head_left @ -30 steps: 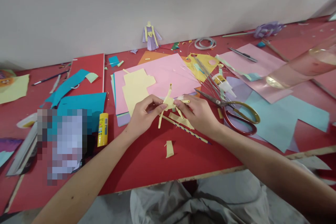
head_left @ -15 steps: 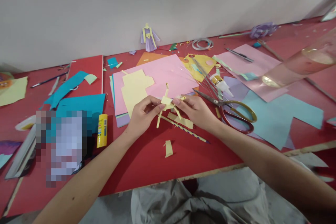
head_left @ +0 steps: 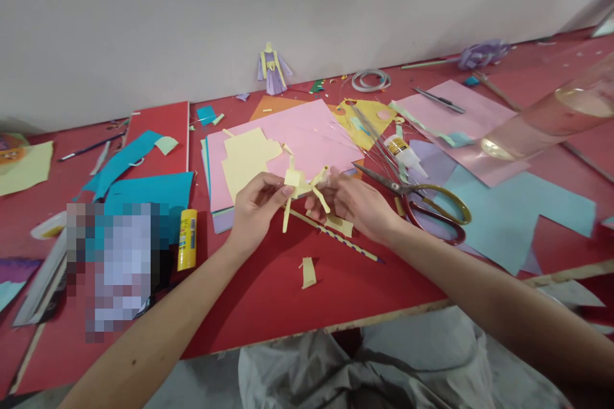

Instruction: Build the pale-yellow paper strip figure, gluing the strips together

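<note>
My left hand pinches a small pale-yellow paper figure at its flat body, between thumb and fingers. Thin rolled strips stick out of the figure like limbs. Close by its right side is my right hand, slightly blurred, fingers apart; whether a fingertip touches a strip I cannot tell. Beneath the hands lie a dotted pencil and a yellow paper scrap. A smaller folded scrap rests nearer the table edge.
Scissors and a white glue bottle lie right of my hands. A yellow glue stick is at left. Pink paper and blue paper cover parts of the red table. A paper doll leans against the wall.
My right hand has let go of the figure's right side and its fingers have spread. The figure has shifted slightly left and tilted in my left hand.
</note>
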`<state>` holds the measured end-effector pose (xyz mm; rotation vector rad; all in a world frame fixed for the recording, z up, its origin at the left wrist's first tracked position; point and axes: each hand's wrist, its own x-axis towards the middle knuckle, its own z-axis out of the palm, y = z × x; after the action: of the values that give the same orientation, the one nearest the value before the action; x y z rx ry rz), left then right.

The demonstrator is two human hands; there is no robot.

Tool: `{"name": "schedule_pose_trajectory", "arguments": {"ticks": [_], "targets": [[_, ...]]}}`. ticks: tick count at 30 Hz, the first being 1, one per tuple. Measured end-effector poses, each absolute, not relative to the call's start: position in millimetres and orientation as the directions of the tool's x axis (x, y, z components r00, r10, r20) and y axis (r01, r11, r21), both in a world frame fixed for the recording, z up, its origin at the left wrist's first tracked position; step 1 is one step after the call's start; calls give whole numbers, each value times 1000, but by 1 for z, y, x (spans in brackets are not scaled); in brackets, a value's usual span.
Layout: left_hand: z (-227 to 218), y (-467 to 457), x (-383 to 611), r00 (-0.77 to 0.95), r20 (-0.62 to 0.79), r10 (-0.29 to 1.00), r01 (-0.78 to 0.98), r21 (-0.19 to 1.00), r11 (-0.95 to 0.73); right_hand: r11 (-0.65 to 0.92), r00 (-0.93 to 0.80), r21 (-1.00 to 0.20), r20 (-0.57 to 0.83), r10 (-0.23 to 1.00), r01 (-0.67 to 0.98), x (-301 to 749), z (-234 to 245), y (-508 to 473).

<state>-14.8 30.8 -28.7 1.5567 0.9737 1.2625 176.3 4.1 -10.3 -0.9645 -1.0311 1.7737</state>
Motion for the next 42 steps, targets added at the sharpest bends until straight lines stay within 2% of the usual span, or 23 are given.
{"name": "schedule_pose_trajectory", "arguments": {"ticks": [6,11,14,16,18,25,35,42], "targets": [[-27,24,-12,187,332,925,-36,943,-331,-268,-366,-958,-214,906,-105,170,-10,3],[-23,21,-8,175,332,927,-81,943,-322,-129,-435,-986,-161,886,101,171,-7,0],[-23,20,-5,144,337,930,-84,941,-328,19,-462,-979,-78,883,203,172,-4,-2],[-24,19,-3,137,314,940,-111,947,-301,122,-496,-970,2,868,211,170,-3,-2],[-26,17,0,150,272,951,-145,957,-251,161,-517,-967,37,855,196,168,-3,-3],[-26,15,3,208,259,943,-209,954,-216,14,-424,-988,-54,904,156,166,-4,-5],[-27,14,3,158,333,929,-151,938,-311,200,-400,-932,67,914,301,166,-6,-4],[-21,11,6,147,344,928,-115,937,-329,39,-374,-992,-10,927,124,161,-8,-6]]}}
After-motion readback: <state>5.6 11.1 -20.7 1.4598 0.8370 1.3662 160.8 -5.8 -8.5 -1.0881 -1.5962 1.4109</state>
